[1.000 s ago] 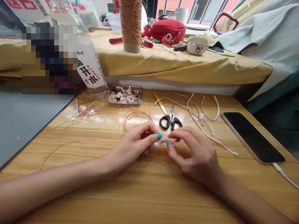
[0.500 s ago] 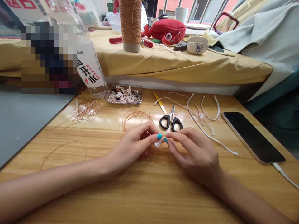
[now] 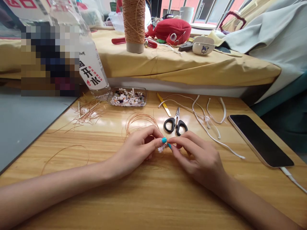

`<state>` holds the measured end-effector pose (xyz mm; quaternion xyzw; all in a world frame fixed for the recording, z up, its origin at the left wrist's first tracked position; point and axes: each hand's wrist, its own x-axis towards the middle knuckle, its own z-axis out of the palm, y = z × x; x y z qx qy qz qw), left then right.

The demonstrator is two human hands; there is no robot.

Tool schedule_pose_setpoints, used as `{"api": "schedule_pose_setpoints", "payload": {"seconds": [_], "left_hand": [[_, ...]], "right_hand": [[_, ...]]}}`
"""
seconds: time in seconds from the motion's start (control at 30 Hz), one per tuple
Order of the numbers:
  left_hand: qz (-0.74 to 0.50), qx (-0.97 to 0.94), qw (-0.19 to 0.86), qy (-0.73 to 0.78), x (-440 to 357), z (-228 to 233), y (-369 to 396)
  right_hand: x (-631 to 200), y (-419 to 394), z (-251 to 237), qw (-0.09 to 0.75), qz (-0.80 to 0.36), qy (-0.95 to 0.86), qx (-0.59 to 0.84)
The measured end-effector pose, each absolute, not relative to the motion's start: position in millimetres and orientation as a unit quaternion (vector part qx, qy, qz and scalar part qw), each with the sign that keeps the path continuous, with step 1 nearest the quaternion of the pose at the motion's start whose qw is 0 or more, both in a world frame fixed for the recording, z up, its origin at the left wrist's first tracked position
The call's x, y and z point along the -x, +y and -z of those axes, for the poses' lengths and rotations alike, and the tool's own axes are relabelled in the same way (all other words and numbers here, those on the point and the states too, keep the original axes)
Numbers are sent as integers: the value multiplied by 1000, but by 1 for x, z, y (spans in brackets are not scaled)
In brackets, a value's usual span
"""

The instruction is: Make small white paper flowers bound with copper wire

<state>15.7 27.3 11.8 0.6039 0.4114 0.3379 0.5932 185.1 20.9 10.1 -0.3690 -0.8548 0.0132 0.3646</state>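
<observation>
While both hands (image 3: 168,153) pinch a small piece (image 3: 163,148) mid-table, scissors (image 3: 176,124) sit just behind; phone (image 3: 260,140) near right edge.

Counted on the bench and shelf

Two hands, left hand (image 3: 137,150) and right hand (image 3: 198,158); one pair of scissors (image 3: 176,123); one phone (image 3: 260,140); one water bottle (image 3: 90,68); one clear tray (image 3: 127,96); one thread spool (image 3: 133,24); one yellow tweezers (image 3: 164,104).
</observation>
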Motion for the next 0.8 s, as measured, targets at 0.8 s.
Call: {"api": "schedule_pose_setpoints", "payload": {"seconds": [0.8], "left_hand": [[-334, -666, 515, 425, -16, -14, 25]], "right_hand": [[-184, 26, -14, 337, -444, -697, 452]]}}
